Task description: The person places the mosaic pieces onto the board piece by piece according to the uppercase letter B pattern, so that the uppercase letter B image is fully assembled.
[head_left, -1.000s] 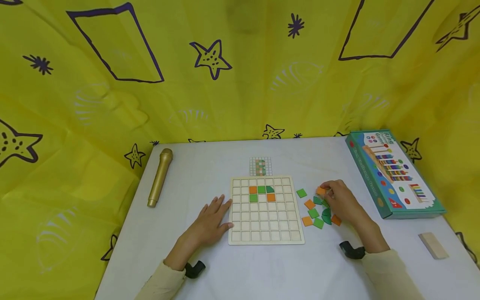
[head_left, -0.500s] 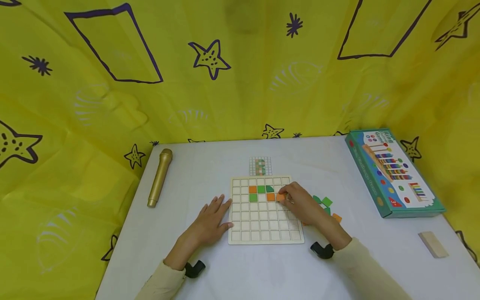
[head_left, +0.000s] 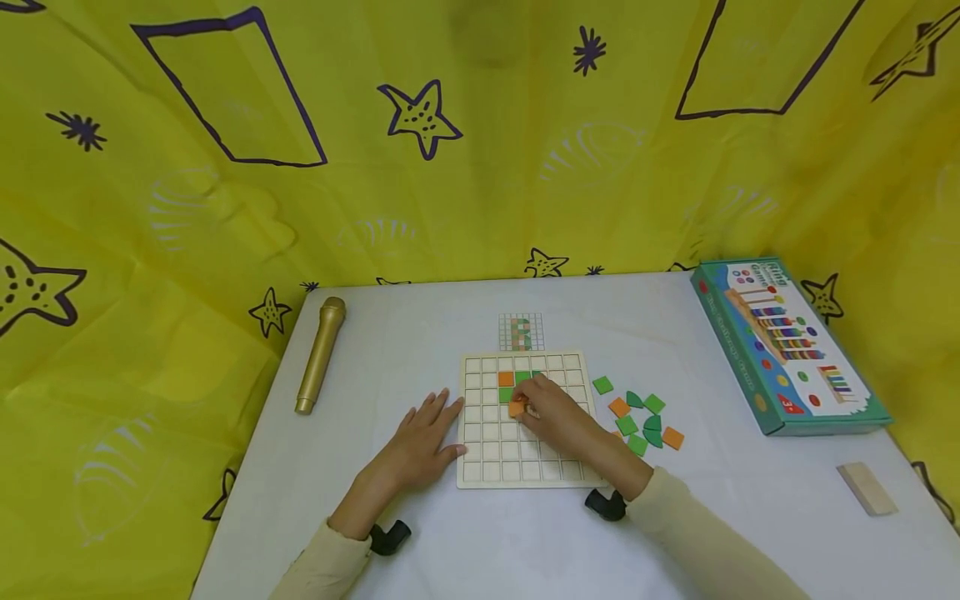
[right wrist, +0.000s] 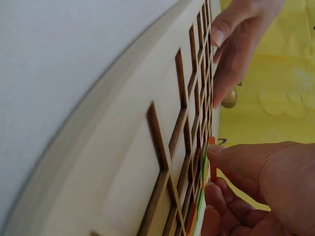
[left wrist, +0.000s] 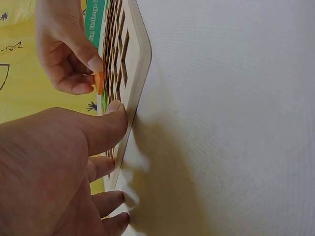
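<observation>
My right hand [head_left: 562, 419] pinches an orange square tile [head_left: 517, 409] between thumb and fingers, over the third row of the wooden grid board [head_left: 534, 473]. In the left wrist view the orange tile [left wrist: 99, 82] stands tilted at the board's surface. Set in the board are another orange tile [head_left: 506, 379] and green tiles [head_left: 522, 378]; my right hand covers part of that area. Fingers spread, my left hand [head_left: 423, 446] rests flat on the table, its fingertips touching the board's left edge. Its thumb [left wrist: 110, 125] lies on the rim in the left wrist view.
Loose green and orange tiles [head_left: 626, 426] lie right of the board. A small pattern card [head_left: 521, 332] sits behind it. Further out are a golden microphone [head_left: 321, 356] at left, a game box [head_left: 791, 350] and a wooden block [head_left: 867, 490] at right.
My right hand has picked the orange tile from the loose pile and carried it left, across the board to the third row. The left hand has stayed in place.
</observation>
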The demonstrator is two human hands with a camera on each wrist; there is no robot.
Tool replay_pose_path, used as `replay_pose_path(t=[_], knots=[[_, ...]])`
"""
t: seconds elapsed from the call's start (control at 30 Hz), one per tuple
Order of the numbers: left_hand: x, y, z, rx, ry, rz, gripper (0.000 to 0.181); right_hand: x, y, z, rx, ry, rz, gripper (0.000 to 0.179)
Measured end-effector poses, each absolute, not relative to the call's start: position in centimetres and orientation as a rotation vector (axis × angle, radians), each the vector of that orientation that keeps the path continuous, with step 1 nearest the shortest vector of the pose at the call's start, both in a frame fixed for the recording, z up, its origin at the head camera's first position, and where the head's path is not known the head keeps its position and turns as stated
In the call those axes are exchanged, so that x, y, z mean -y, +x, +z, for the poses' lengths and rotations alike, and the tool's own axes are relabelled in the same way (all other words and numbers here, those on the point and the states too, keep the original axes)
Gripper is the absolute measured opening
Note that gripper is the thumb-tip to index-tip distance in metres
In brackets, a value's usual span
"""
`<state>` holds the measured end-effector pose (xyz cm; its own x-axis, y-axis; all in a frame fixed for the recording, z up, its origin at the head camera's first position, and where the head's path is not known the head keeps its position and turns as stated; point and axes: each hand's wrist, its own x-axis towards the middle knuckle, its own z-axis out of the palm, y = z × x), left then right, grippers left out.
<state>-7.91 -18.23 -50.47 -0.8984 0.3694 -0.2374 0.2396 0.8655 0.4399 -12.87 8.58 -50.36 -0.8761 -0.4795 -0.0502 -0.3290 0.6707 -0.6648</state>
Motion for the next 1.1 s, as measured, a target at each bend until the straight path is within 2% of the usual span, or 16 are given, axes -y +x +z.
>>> replay_pose_path(t=[0.17, 0.37, 0.7, 0.9, 1.1], knots=[[18.2, -7.9, -50.4, -2.723, 0.456, 0.581, 0.073, -7.9, -12.8, -50.6, -2.689, -0.708, -0.988, 0.007], [18.3, -7.9, -50.3, -2.721, 0.454, 0.573, 0.073, -7.3, -12.7, -50.5, -2.725, -0.838, -0.931, 0.008], [18.4, -8.0, -50.6, -2.731, 0.466, 0.558, 0.073, -7.4, -12.4, -50.6, -2.791, -0.901, -0.883, 0.014], [18.3, -8.1, -50.7, -2.725, 0.467, 0.580, 0.073, -9.2, -12.6, -50.1, -2.715, -0.716, -0.909, 0.020], [18.3, -8.1, -50.7, -2.727, 0.461, 0.569, 0.072, -13.2, -14.0, -49.5, -2.780, -0.484, -0.933, 0.018]])
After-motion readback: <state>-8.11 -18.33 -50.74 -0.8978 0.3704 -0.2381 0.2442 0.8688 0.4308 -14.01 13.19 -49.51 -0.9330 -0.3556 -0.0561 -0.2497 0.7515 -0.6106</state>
